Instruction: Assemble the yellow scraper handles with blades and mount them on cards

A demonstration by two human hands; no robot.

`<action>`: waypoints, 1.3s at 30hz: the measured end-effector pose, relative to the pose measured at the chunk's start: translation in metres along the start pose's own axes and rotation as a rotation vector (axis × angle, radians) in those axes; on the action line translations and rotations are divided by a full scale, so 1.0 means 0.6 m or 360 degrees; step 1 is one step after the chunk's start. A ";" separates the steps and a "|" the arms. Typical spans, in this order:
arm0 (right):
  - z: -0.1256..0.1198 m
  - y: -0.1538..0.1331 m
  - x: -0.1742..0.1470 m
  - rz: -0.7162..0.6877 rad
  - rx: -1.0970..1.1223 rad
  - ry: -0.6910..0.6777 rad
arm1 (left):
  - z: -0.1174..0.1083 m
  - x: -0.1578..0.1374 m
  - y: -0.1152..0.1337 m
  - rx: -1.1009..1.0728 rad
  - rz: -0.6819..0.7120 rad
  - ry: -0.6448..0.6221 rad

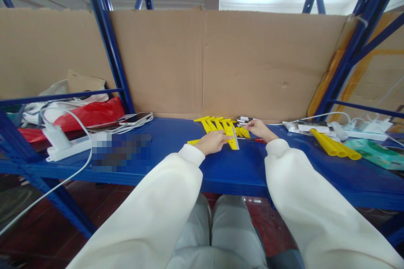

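Note:
My left hand [213,142] grips a yellow scraper head [232,139] with a pale straight strip along its right edge, just above the blue shelf. My right hand [257,128] is closed in a pinch over small yellow pieces [243,132] to the right of the scraper head; what its fingertips hold, if anything, is too small to make out. Several matching yellow scraper pieces [206,124] lie in a row behind my left hand. A thin tool with a red end [260,140], perhaps a screwdriver, lies below my right hand.
Small black-and-white items [245,119] lie by the cardboard wall [252,63]. At right are yellow tubes [334,145], a green packet [378,153] and a power strip [366,134]. A white charger [57,136], cables, a phone [136,118] and a red bag [91,114] are at left.

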State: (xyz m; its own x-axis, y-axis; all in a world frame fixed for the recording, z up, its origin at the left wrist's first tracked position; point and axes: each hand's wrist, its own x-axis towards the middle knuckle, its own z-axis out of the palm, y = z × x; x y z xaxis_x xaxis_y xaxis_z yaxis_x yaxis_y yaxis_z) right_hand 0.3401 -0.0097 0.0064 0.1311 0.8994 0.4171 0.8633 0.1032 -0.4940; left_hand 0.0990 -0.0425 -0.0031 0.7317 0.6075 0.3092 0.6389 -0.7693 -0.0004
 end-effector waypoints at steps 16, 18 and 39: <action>0.043 -0.046 -0.017 -0.0631 0.0371 -0.0123 | -0.001 -0.001 0.004 0.0024 0.0039 -0.0011; 0.043 -0.048 -0.018 -0.0631 0.0352 -0.0144 | -0.002 -0.001 0.006 0.0037 0.0034 -0.0029; 0.023 -0.072 -0.043 0.0236 0.1353 -0.0204 | -0.002 0.002 0.004 0.0018 -0.0041 0.0095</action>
State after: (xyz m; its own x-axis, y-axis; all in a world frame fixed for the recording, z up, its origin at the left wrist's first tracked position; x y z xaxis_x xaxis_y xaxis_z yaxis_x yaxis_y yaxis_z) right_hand 0.2928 -0.0317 0.0065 0.1132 0.9643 0.2394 0.1788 0.2173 -0.9596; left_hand 0.1011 -0.0438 -0.0015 0.6995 0.6141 0.3655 0.6604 -0.7509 -0.0022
